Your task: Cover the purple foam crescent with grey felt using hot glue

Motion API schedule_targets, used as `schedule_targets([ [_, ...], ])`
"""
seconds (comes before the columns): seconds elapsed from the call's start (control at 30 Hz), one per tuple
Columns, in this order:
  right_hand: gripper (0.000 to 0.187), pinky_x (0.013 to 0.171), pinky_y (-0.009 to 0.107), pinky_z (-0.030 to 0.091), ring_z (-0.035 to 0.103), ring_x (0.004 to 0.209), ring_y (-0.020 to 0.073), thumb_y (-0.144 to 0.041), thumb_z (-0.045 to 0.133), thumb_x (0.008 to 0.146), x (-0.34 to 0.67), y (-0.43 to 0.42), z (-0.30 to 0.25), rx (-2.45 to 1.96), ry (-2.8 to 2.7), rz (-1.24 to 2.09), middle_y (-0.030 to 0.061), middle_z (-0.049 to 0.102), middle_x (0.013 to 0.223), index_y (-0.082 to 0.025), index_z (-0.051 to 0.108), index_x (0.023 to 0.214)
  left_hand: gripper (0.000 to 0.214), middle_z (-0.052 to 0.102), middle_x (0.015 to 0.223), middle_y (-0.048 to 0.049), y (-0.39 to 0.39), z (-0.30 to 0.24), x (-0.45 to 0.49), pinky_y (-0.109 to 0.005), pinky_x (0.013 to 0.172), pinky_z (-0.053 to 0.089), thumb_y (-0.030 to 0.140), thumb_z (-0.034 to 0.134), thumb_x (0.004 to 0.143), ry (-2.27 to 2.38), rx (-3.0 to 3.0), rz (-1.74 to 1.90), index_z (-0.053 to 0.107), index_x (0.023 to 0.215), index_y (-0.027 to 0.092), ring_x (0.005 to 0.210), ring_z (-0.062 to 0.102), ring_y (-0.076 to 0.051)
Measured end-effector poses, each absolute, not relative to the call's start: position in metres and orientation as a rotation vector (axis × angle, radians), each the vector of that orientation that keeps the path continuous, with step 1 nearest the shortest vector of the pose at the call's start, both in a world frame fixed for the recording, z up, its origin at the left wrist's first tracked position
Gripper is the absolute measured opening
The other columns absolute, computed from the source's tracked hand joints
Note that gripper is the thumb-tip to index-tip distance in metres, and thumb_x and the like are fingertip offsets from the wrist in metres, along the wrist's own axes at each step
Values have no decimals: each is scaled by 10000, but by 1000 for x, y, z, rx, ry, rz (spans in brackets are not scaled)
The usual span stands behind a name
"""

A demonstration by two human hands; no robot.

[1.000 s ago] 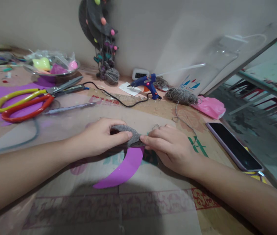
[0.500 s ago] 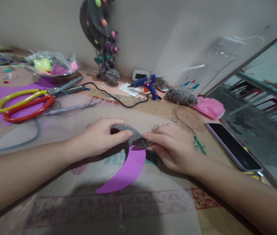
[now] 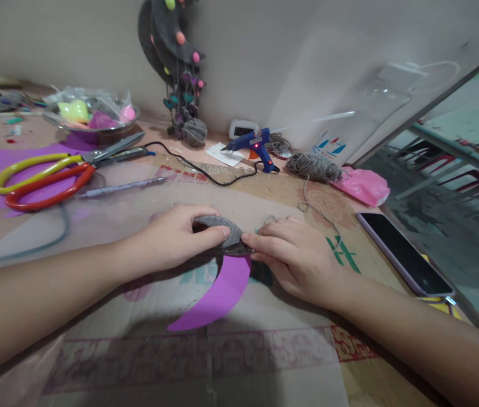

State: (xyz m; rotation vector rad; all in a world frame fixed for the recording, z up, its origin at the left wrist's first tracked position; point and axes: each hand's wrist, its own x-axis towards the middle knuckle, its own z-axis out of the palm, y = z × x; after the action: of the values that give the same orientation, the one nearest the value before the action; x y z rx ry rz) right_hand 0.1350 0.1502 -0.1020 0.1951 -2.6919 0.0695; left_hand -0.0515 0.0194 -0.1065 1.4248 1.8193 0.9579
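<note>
A purple crescent [image 3: 226,291] has its upper end wrapped in grey yarn [image 3: 226,226], while its bare lower tail points toward me. My left hand [image 3: 175,234] is closed on the wrapped end, its thumb lying across the windings. At the edge of the wrapping, my right hand [image 3: 286,249] pinches the grey yarn with thumb and forefinger close together. The yarn between those fingertips is mostly hidden. A loose strand runs from the grey yarn skein [image 3: 313,167] toward my right hand.
Behind my hands lies a blue glue gun [image 3: 250,141] with a black cord. Scissors [image 3: 48,181] and a pen [image 3: 125,186] lie left, near a metal bowl [image 3: 91,135]. A phone [image 3: 404,254] is at the right. A yarn-covered hanging ornament [image 3: 175,51] stands against the wall.
The fingers of my right hand have shifted slightly left along the wrapped edge. The crescent's tail has moved up a little. My left hand keeps its hold.
</note>
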Motion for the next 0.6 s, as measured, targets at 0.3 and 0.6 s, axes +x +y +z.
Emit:
schedule_targets([
  [0.3,191,608,285,378,560,694,150,-135,531,868,136,152,-105,218,-2661,47,31,649,803,-189,579,1045,254,542,610,32,21,-106,-50,-207,508,354,390,506,813,1806,1453,937,565,685,179,583,485,-116],
  [0.6,242,684,309,453,590,774,178,-181,512,872,138,154,-99,94,-2566,320,72,641,872,-177,551,1111,262,543,622,39,20,-108,-52,-212,528,363,421,505,826,1786,1415,969,574,715,193,597,494,-113],
])
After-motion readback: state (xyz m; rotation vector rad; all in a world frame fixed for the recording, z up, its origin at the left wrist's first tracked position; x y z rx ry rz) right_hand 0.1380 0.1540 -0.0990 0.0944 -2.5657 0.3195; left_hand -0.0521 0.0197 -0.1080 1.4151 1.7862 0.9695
